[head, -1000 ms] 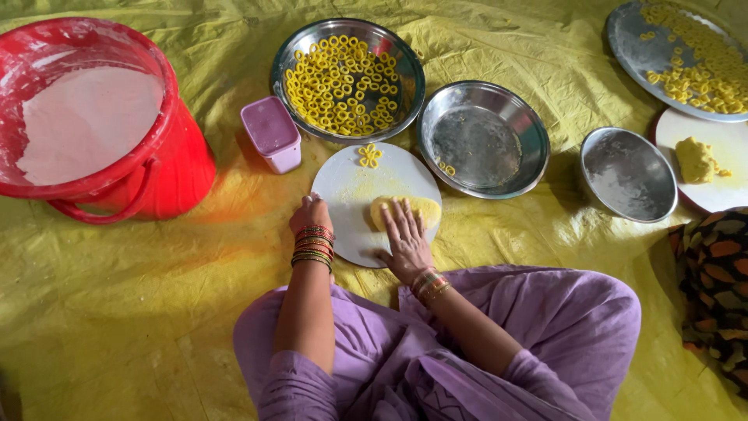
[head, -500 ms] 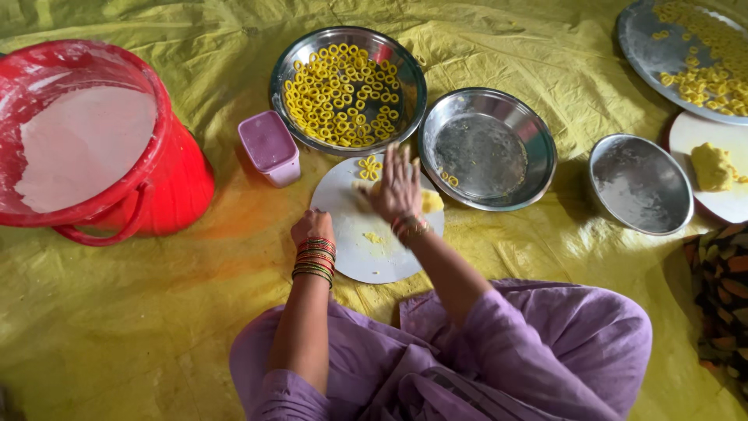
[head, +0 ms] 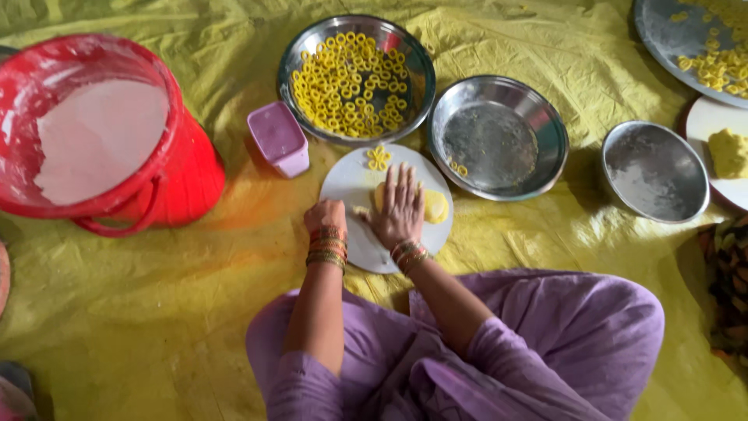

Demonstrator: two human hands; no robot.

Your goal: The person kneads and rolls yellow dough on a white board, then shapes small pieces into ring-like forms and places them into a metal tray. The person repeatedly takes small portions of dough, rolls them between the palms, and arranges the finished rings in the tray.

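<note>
A round white board (head: 351, 183) lies on the yellow sheet in front of my knees. My right hand (head: 399, 206) rests flat, fingers spread, on a lump of yellow dough (head: 433, 207) on the board. My left hand (head: 325, 216) is curled shut at the board's left edge, touching it. Two or three small yellow dough rings (head: 379, 158) sit at the board's far edge. Beyond it stands a steel bowl (head: 296, 48) filled with several yellow rings.
A red bucket (head: 187, 168) holding white flour stands at left, a small pink container (head: 278, 139) beside it. An almost bare steel bowl (head: 499, 140) and a smaller one (head: 654, 170) sit right. A steel tray (head: 662, 39) of rings and a white plate (head: 705, 125) with dough are far right.
My right hand reached forward to the board's far edge near the rings, then drew back onto the dough lump. My left hand stayed at the board's left edge.
</note>
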